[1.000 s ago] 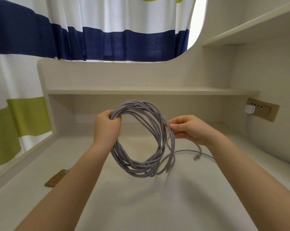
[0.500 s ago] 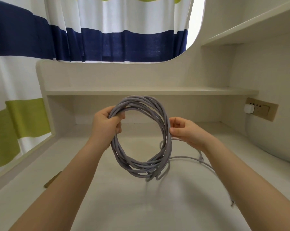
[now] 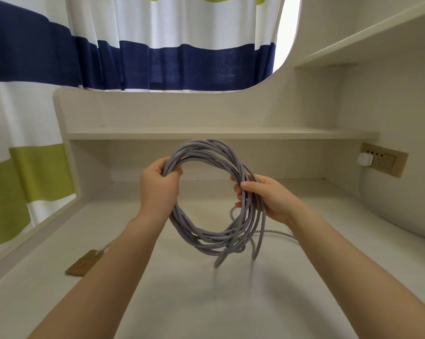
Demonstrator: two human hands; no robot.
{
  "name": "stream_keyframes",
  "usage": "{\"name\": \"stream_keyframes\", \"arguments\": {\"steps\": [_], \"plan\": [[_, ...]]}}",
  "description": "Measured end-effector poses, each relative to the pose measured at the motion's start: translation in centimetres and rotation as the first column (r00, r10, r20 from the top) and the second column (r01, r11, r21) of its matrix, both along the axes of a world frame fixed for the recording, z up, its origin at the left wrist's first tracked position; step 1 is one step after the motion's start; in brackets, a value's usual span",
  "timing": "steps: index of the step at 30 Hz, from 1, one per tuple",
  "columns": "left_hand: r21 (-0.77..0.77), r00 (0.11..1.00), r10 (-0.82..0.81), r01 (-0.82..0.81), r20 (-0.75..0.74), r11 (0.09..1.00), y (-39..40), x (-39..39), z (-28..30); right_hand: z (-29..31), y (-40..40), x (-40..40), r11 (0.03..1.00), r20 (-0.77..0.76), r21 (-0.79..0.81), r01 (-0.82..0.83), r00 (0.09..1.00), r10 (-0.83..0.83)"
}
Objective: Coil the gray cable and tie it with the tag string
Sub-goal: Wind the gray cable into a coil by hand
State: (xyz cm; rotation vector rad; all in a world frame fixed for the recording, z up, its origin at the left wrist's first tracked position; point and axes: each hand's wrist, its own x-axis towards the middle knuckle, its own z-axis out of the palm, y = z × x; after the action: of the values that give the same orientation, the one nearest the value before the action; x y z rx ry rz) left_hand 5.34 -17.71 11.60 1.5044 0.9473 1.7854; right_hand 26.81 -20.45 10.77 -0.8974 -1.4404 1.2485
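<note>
Now both hands grip gray cable [image 3: 206, 231] coil: left hand [image 3: 158, 187], right hand [image 3: 267, 199]; tag [image 3: 83, 263] on desk [image 3: 182, 302], string prob. attached.

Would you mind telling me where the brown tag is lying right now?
In the head view, the brown tag lies flat on the desk, lower left, just outside the left forearm and apart from the gray cable.

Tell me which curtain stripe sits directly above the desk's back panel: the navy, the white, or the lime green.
The navy blue stripe; only a thin white edge separates it from the cream back panel. The lime green stripe hangs at the left.
</note>
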Motion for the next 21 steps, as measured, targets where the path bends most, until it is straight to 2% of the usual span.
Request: {"name": "stream_keyframes", "arguments": {"steps": [2, 4, 7, 11, 14, 18, 21], "plan": [[0.010, 0.999, 0.042, -0.042, 0.002, 0.999, -0.1, 0.3, -0.1, -0.1, 0.2, -0.9, 0.982, 0.106, 0.089, 0.165, 0.979, -0.174], [0.019, 0.995, 0.099, -0.099, 0.006, 0.995, -0.2, 0.8, -0.2, -0.2, 0.4, -1.8, 0.930, 0.195, 0.191, 0.313, 0.917, -0.348], [0.015, 0.990, 0.142, -0.142, 0.021, 0.990, -0.6, 1.3, -0.5, -0.4, 0.8, -2.3, 0.860, 0.265, 0.298, 0.414, 0.830, -0.492], [-0.075, 0.993, 0.095, -0.090, 0.066, 0.993, -0.6, 1.5, -0.9, -0.5, 1.2, -2.3, 0.718, 0.258, 0.467, 0.516, 0.697, -0.669], [-0.144, 1.000, 0.020, -0.019, 0.004, 0.989, -0.5, 1.2, -1.2, 0.1, 1.6, -1.9, 0.612, 0.226, 0.562, 0.557, 0.608, -0.761], [-0.269, 0.980, -0.131, 0.088, -0.149, 0.959, -0.3, 0.1, -1.5, 0.9, 1.6, -1.1, 0.677, 0.322, 0.552, 0.487, 0.624, -0.712], [-0.360, 0.903, -0.270, 0.143, -0.334, 0.922, -0.2, -1.2, -1.4, 1.4, 1.3, -0.7, 0.724, 0.380, 0.549, 0.419, 0.646, -0.662]]}}
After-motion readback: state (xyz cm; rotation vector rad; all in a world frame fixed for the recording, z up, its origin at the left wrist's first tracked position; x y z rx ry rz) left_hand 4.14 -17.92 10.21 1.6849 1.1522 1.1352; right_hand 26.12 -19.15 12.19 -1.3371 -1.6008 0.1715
